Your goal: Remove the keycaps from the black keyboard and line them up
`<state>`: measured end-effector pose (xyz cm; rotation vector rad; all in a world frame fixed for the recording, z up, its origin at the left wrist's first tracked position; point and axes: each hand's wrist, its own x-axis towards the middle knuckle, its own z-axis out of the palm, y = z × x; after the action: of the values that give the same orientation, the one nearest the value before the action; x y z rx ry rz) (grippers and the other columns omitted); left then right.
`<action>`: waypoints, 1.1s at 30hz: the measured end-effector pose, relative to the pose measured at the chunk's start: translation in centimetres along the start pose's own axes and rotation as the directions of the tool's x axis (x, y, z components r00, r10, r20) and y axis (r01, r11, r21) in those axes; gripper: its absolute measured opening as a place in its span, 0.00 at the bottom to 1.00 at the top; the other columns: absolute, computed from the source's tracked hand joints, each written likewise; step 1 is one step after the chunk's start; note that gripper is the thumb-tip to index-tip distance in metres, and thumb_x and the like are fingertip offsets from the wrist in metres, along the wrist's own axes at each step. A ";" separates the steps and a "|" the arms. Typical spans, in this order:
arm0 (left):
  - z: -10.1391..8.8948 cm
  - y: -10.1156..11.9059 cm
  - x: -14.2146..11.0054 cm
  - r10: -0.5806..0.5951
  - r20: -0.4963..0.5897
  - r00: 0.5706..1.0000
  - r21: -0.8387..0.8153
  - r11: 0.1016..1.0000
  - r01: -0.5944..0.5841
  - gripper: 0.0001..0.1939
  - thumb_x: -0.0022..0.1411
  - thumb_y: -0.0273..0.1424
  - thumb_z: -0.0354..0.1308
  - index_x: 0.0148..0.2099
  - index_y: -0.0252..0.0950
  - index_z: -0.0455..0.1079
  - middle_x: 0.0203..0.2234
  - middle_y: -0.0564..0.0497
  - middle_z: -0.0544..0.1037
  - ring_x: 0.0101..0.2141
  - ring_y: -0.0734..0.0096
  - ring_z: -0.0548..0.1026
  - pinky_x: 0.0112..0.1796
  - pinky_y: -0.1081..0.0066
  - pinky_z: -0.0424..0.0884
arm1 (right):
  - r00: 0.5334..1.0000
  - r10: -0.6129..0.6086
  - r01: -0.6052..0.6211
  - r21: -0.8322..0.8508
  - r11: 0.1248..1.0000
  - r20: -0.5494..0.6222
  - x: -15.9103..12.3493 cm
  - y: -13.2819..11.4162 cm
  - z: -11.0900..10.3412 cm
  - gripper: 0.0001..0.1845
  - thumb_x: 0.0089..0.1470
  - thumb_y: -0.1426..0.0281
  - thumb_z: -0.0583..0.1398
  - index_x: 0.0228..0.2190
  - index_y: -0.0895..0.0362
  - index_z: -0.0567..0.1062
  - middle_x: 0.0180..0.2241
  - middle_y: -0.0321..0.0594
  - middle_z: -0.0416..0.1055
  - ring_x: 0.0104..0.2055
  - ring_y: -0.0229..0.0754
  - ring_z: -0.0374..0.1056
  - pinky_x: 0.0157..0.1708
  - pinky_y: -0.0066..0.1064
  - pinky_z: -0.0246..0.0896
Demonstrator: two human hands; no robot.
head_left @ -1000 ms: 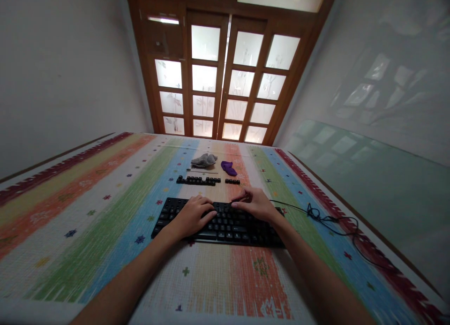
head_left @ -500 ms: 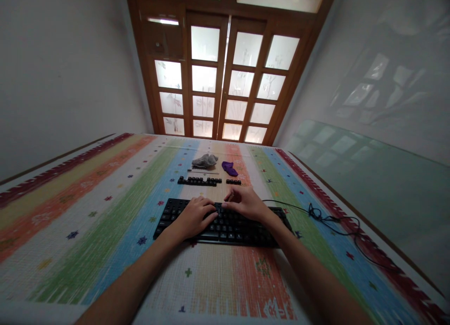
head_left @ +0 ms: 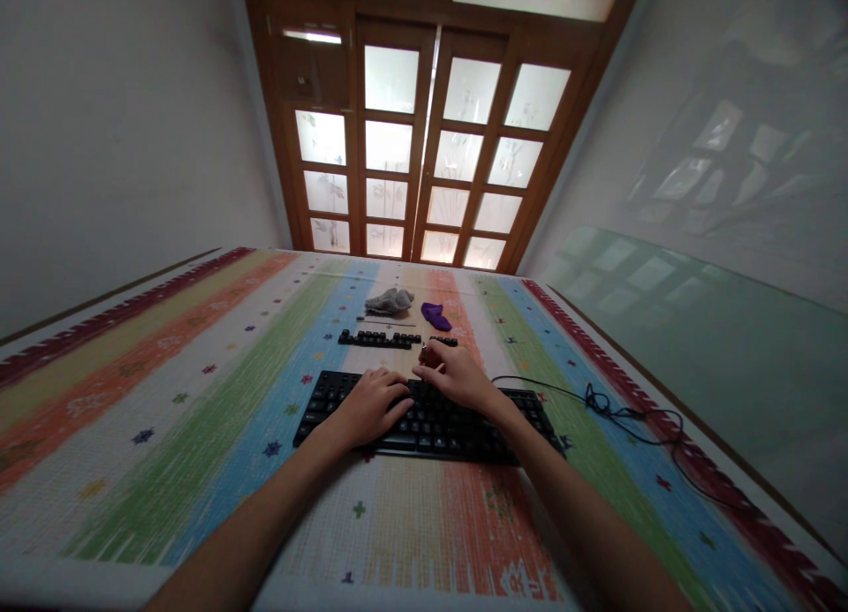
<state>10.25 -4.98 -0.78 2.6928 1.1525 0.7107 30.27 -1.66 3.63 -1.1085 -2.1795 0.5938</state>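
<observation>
A black computer keyboard [head_left: 397,442] lies on the striped tablecloth in front of me. My left hand [head_left: 376,406] rests flat on its left half, fingers stretched out over the keys. Above the back edge of the keyboard, my right hand [head_left: 450,374] is closed in a pinch. Something small and dark shows at its fingertips, too small to name. Just beyond the keyboard stands a row of loose black keycaps [head_left: 377,339]. A shorter group of keycaps [head_left: 450,340] sits to the right, partly behind my right hand.
A crumpled grey cloth [head_left: 389,302] and a purple cloth [head_left: 435,316] lie past the keycaps. Between them and the row is a thin stick-like tool [head_left: 388,322]. The keyboard's black cable [head_left: 602,406] lies loosely coiled on the right. Walls flank the table [head_left: 225,374].
My right hand has lifted slightly off the keys and moved away from me, toward the keycaps, still pinching. My left hand stays on the keyboard. The view has shifted slightly.
</observation>
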 end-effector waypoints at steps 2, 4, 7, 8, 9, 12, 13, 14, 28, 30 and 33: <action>0.0 0.0 0.0 -0.005 0.003 1.000 0.002 1.000 0.005 0.10 0.68 0.33 0.54 0.43 0.36 0.76 0.43 0.46 0.78 0.45 0.58 0.72 0.49 0.56 0.67 | 1.000 0.017 -0.017 0.009 1.000 -0.026 0.1 0.3 0.1 0.08 0.55 0.66 0.62 0.29 0.56 0.69 0.25 0.38 0.73 0.28 0.40 0.69 0.29 0.30 0.62; 0.0 0.0 0.0 -0.009 0.005 1.000 -0.001 1.000 0.009 0.10 0.68 0.33 0.54 0.43 0.36 0.76 0.43 0.46 0.78 0.45 0.57 0.72 0.49 0.55 0.67 | 0.999 0.035 -0.033 0.058 0.998 -0.036 0.2 0.8 0.2 0.08 0.55 0.66 0.61 0.29 0.56 0.69 0.25 0.37 0.74 0.28 0.40 0.70 0.30 0.30 0.62; 0.0 0.0 0.0 -0.013 -0.003 1.000 -0.018 1.000 0.013 0.10 0.68 0.33 0.54 0.43 0.36 0.76 0.44 0.45 0.78 0.46 0.58 0.72 0.50 0.56 0.67 | 0.997 0.062 -0.055 0.155 0.986 -0.043 0.1 1.5 0.4 0.08 0.56 0.64 0.61 0.29 0.56 0.69 0.26 0.38 0.75 0.29 0.40 0.71 0.32 0.30 0.64; 0.0 0.0 0.0 -0.015 -0.008 1.000 -0.026 1.000 0.015 0.10 0.67 0.33 0.55 0.43 0.36 0.76 0.44 0.45 0.78 0.46 0.58 0.72 0.50 0.56 0.67 | 0.996 0.068 -0.058 0.174 0.983 -0.050 0.1 1.7 0.5 0.08 0.56 0.65 0.61 0.29 0.56 0.69 0.26 0.38 0.75 0.30 0.41 0.72 0.32 0.30 0.64; 0.0 0.0 0.0 -0.017 -0.014 1.000 -0.034 0.999 0.016 0.10 0.67 0.33 0.55 0.43 0.36 0.76 0.44 0.45 0.78 0.46 0.58 0.72 0.50 0.56 0.67 | 0.996 0.071 -0.060 0.181 0.982 -0.059 0.1 1.9 0.6 0.08 0.56 0.65 0.60 0.29 0.56 0.69 0.27 0.38 0.75 0.29 0.41 0.72 0.32 0.31 0.65; 0.0 0.0 0.0 -0.017 -0.028 0.999 -0.053 0.998 0.016 0.09 0.66 0.34 0.56 0.43 0.36 0.76 0.43 0.45 0.78 0.46 0.57 0.72 0.49 0.55 0.67 | 0.994 0.073 -0.060 0.161 0.985 -0.076 0.2 2.0 0.8 0.07 0.56 0.66 0.60 0.28 0.55 0.69 0.26 0.38 0.76 0.29 0.41 0.72 0.32 0.31 0.65; 0.1 -0.1 0.0 -0.016 -0.032 0.999 -0.056 0.998 0.015 0.09 0.66 0.34 0.56 0.42 0.37 0.76 0.43 0.45 0.78 0.46 0.57 0.72 0.49 0.55 0.67 | 0.994 0.073 -0.061 0.154 0.986 -0.077 0.2 2.0 0.8 0.07 0.56 0.67 0.60 0.28 0.55 0.69 0.26 0.38 0.76 0.29 0.41 0.72 0.33 0.31 0.65; 0.1 -0.1 0.0 -0.015 -0.035 0.999 -0.058 0.998 0.013 0.09 0.66 0.34 0.56 0.42 0.37 0.76 0.42 0.45 0.78 0.45 0.57 0.72 0.49 0.55 0.67 | 0.994 0.074 -0.061 0.152 0.987 -0.079 0.2 1.9 0.9 0.07 0.56 0.67 0.60 0.28 0.55 0.69 0.26 0.39 0.76 0.29 0.41 0.72 0.33 0.31 0.65; 0.0 -0.3 0.1 -0.028 -0.052 0.998 -0.073 0.997 0.024 0.14 0.64 0.37 0.59 0.49 0.37 0.72 0.43 0.44 0.77 0.47 0.56 0.72 0.50 0.54 0.67 | 0.964 0.198 -0.121 0.372 0.920 -0.177 -0.1 3.2 1.5 0.13 0.57 0.59 0.59 0.30 0.55 0.66 0.28 0.41 0.75 0.29 0.42 0.75 0.34 0.35 0.70; 0.0 -0.2 0.2 -0.051 -0.066 0.997 -0.104 0.994 0.044 0.21 0.62 0.39 0.61 0.56 0.38 0.68 0.46 0.43 0.77 0.49 0.55 0.71 0.51 0.53 0.66 | 0.961 0.177 -0.081 0.396 0.915 -0.214 -0.4 3.1 1.4 0.16 0.56 0.55 0.59 0.32 0.55 0.67 0.29 0.41 0.75 0.31 0.43 0.75 0.36 0.36 0.71; 0.0 0.3 0.5 -0.078 -0.086 0.993 -0.237 0.970 0.056 0.28 0.61 0.40 0.62 0.61 0.39 0.62 0.50 0.43 0.75 0.51 0.56 0.71 0.53 0.53 0.66 | 0.960 0.154 -0.042 0.423 0.905 -0.234 -1.0 2.3 1.2 0.18 0.56 0.53 0.59 0.33 0.55 0.67 0.30 0.41 0.75 0.34 0.44 0.75 0.39 0.37 0.71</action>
<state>10.74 -4.86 -0.47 2.4372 1.0972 0.9106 31.17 -1.36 0.99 -1.0021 -1.6749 0.8574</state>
